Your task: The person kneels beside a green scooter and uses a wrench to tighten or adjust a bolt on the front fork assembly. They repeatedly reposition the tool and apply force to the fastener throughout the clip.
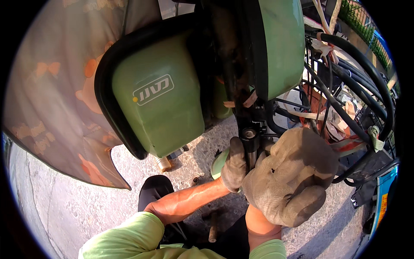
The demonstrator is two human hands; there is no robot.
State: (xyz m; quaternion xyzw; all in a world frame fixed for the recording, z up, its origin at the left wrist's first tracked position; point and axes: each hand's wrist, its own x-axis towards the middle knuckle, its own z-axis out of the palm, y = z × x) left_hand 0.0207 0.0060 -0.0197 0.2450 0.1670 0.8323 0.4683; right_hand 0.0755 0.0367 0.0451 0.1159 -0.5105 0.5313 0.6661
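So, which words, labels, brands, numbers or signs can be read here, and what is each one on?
Green panel: a pale, outlined badge with bold lettering, which I won't copy out.
Blue-edged board, far right: an orange patch with marks too small to read.
Fabric cover: pale, letter-like print, too blurred to read.

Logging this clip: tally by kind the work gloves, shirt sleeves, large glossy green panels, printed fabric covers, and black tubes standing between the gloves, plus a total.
Work gloves: 2 (left glove, right glove)
Light-green sleeves: 2
Large glossy green panels: 2
Printed fabric cover: 1
Black tube between the gloves: 1
Total: 8
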